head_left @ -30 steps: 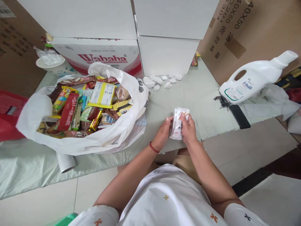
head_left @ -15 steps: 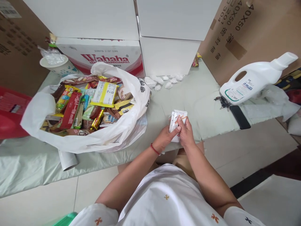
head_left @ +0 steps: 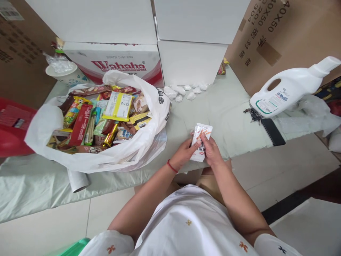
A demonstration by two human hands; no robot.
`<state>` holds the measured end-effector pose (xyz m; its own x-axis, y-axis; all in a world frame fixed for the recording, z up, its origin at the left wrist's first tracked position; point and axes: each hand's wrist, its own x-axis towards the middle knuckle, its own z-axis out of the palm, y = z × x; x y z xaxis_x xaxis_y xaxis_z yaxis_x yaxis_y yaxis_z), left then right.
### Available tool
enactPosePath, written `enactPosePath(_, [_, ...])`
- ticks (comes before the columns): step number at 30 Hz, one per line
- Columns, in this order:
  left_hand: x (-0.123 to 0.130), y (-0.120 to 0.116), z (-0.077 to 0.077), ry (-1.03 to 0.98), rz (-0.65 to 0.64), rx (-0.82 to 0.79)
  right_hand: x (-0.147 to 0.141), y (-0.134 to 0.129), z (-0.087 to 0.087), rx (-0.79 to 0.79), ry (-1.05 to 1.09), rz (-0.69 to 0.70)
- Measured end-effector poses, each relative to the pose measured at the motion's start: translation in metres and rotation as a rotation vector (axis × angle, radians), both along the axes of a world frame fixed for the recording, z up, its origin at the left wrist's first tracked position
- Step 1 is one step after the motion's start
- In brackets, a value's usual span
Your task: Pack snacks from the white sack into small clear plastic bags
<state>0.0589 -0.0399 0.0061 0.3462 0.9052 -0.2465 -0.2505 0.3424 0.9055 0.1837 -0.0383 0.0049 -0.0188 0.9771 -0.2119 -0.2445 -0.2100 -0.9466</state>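
Observation:
Between my two hands, over the table's near edge, are white snack packets [head_left: 198, 153] with orange and dark print, stacked together. My left hand [head_left: 185, 152] is closed on their left side, its thumb lying across the front. My right hand [head_left: 211, 148] grips the right side, also with its thumb on the print. How many packets are in the stack I cannot tell. To the left, a white plastic bag [head_left: 106, 164] stands wide open, full of wrapped snacks, with a yellow-and-white packet [head_left: 118, 106] on top.
Small clear-wrapped white lumps [head_left: 178, 91] lie before the white boxes [head_left: 190, 64]. On the right are a detergent bottle [head_left: 287, 93], keys [head_left: 253, 115] and a phone [head_left: 273, 131]. A paper cup [head_left: 66, 74] and a grey roll [head_left: 77, 181] flank the bag; a red object [head_left: 16, 124] sits far left.
My fingers have shifted on the packets; the left thumb has slid, so more of the front print shows. The packets are still in both hands.

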Motion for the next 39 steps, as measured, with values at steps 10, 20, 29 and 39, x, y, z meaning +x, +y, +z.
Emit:
enactPosePath(10, [-0.004,0.006,0.011,-0.377,0.31,-0.212,0.014,-0.002,0.028,0.135,0.068,0.253])
enactPosePath(20, [-0.025,0.019,0.014,-0.669,0.285,-0.262,0.026,-0.037,0.015,-0.127,-0.223,0.065])
enactPosePath(29, [-0.016,0.007,0.008,-0.428,0.294,-0.145,-0.005,-0.016,0.02,0.143,-0.353,0.029])
enactPosePath(39, [-0.027,0.026,-0.003,-0.325,0.434,-0.369,-0.01,-0.029,0.033,0.233,-0.396,0.168])
